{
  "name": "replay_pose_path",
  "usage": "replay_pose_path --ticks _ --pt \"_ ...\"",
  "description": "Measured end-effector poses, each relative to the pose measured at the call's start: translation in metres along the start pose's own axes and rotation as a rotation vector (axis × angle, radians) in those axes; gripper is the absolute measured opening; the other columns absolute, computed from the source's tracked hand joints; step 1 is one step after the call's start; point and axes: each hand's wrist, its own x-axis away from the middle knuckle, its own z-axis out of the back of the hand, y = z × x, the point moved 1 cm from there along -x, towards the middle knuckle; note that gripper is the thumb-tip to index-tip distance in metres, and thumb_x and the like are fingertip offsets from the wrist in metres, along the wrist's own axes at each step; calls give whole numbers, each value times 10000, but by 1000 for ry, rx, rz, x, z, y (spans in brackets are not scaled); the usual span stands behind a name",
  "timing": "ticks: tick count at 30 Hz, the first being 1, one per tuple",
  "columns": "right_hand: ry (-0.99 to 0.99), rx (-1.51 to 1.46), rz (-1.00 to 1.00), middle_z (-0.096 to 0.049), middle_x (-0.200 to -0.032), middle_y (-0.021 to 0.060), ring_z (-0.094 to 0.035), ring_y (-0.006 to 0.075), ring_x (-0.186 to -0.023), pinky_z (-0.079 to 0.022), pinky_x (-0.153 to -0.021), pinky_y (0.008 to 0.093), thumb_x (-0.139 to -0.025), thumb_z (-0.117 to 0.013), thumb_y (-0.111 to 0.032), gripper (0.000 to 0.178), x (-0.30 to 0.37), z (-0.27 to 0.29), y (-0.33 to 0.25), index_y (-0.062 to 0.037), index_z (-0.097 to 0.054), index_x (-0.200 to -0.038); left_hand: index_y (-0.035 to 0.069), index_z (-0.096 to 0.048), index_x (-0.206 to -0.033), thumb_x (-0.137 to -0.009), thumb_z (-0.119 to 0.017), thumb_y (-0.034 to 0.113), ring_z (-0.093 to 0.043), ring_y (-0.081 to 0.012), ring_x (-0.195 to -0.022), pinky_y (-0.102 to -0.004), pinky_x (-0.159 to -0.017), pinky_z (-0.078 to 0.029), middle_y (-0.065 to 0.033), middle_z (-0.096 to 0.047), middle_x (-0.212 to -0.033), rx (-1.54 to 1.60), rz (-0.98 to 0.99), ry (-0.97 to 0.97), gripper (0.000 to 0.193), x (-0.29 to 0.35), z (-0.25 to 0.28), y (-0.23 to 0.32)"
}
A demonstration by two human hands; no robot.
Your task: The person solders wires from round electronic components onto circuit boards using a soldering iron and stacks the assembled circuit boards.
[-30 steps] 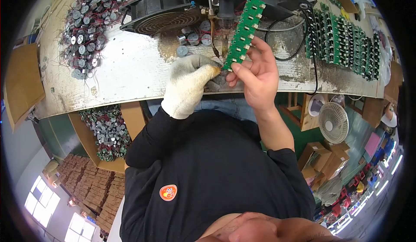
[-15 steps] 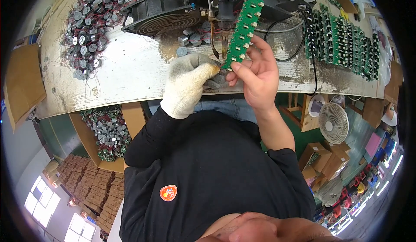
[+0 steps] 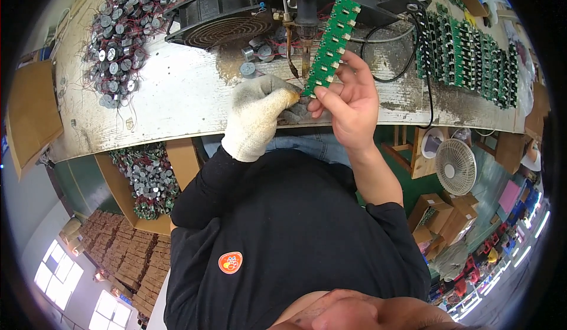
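One green circuit board (image 3: 333,43), upper centre, is clamped in the right hand (image 3: 352,105), partly thumb-covered; whether the gloved left hand (image 3: 256,113) grips anything, I cannot tell.

Well right of my fingers (image 3: 333,101), lower in view, I see a white fan (image 3: 463,166) (round cage, pale hub), with cardboard boxes (image 3: 459,224) below it. Far left of my fingers there's a brown cardboard sheet (image 3: 32,117) and, lower on that side, bright windows (image 3: 58,270).
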Motion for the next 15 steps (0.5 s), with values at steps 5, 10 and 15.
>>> replay_pose_path --ticks 5,10,15 --pt "-4 -2 7 -544 -1124 179 -652 174 -677 -550 -516 255 -801 -557 136 570 1 0 0 18 -339 -1314 -37 -642 -845 -846 -596 118 -591 -107 -651 -247 -586 -479 -68 -634 -745 29 -16 25 162 0 0 -3" --pt "-3 -7 4 -543 -1130 179 -655 174 -683 -549 -517 252 -801 -557 136 570 1 1 1 17 -340 -1315 -36 -619 -860 -845 -575 110 -599 -123 -686 -252 -631 -483 -73 -633 -773 71 30 38 153 5 -3 6" --pt "-7 0 -14 -541 -1131 174 -658 172 -693 -554 -523 249 -804 -554 137 567 3 0 1 16 -341 -1315 -33 -597 -876 -853 -553 109 -611 -140 -725 -261 -676 -496 -84 -630 -802 -24 5 36 150 2 1 3"
